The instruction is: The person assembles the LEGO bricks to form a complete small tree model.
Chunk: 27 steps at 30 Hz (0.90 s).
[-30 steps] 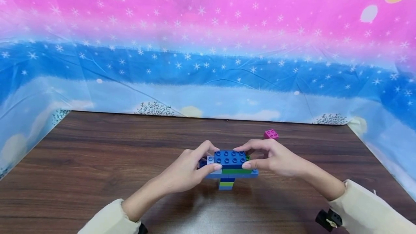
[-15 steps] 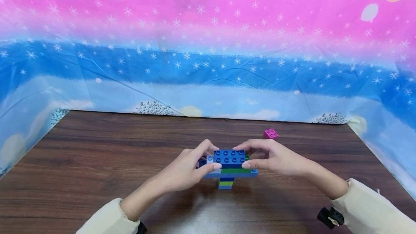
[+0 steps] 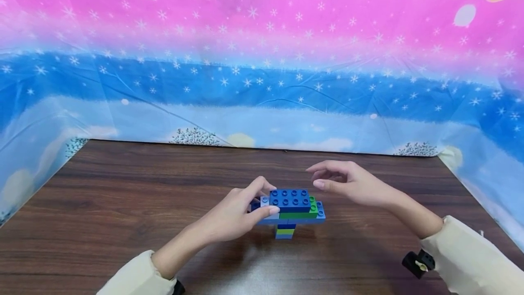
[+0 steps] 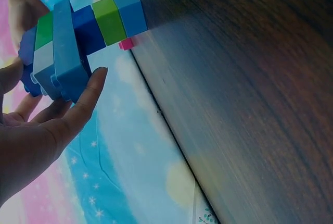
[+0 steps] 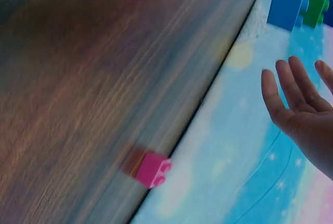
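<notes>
A built stack of toy bricks stands on the table, with a narrow column below, wider layers above and a dark blue brick on top. My left hand grips its left end between thumb and fingers; in the left wrist view the fingers reach round the light blue layer. My right hand is apart from the stack, above and to its right, fingers loosely bent and holding nothing. A pink brick lies on the table in the right wrist view; in the head view the right hand hides it.
The brown wooden table reaches back to a pink and blue printed cloth, which also hangs along both sides. A black device sits at the right wrist.
My right hand has let go of the stack and moved up and away from it, now covering the pink brick in the head view. The left hand and the stack have stayed put.
</notes>
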Tool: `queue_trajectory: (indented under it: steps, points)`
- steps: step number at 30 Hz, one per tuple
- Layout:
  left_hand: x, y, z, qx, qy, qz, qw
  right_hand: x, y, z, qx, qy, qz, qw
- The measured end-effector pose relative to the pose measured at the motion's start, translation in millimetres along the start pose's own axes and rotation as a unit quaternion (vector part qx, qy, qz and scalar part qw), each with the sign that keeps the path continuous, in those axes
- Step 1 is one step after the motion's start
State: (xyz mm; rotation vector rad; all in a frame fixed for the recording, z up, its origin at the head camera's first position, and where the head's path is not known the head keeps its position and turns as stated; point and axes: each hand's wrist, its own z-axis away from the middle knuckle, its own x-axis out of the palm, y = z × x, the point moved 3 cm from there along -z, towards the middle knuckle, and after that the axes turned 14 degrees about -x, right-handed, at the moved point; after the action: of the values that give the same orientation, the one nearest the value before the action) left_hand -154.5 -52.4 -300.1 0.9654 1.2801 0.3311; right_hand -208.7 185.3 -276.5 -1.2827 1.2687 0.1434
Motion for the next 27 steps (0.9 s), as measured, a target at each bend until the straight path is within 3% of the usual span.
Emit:
queue_trajectory:
  steps: [4,11,14,27]
  points:
    - [-0.3,0.1,0.1,-0.002,-0.002,0.000,1.0000,-8.3,12.7,0.6,0.002,0.021,0.037,0.9991]
    - [-0.6,0.1,0.0,-0.008,-0.005,-0.001,1.0000,-19.7,47.0,5.8,0.065,0.052,0.076,0.9936]
    - [-0.4,0.1,-0.3,-0.008,-0.005,-0.001,1.0000,-24.5,61.6,8.5,0.087,0.059,0.070,0.9920]
    - [-2.0,0.6,-0.9,-0.006,-0.005,0.001,1.0000,-32.8,103.4,17.5,0.119,0.069,0.114,0.9839]
